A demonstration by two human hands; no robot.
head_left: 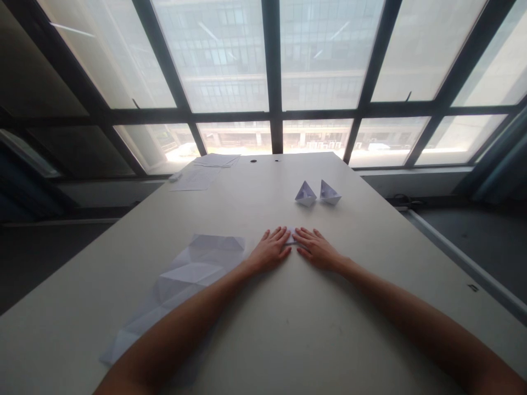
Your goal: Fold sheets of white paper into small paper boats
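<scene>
My left hand [269,249] and my right hand [317,248] lie flat on the white table [288,329], fingers stretched out and nearly meeting. Between and under the fingertips a small folded white paper [291,237] shows, mostly hidden by the hands. Both hands press down on it. Two finished paper boats [306,194] [330,193] stand side by side a little beyond the hands, to the right of centre.
A large creased sheet of paper [185,280] lies left of my left arm. Flat sheets [196,178] and a small paper stack [217,159] rest at the far left of the table. Big windows with dark frames [272,115] stand behind the table's far edge.
</scene>
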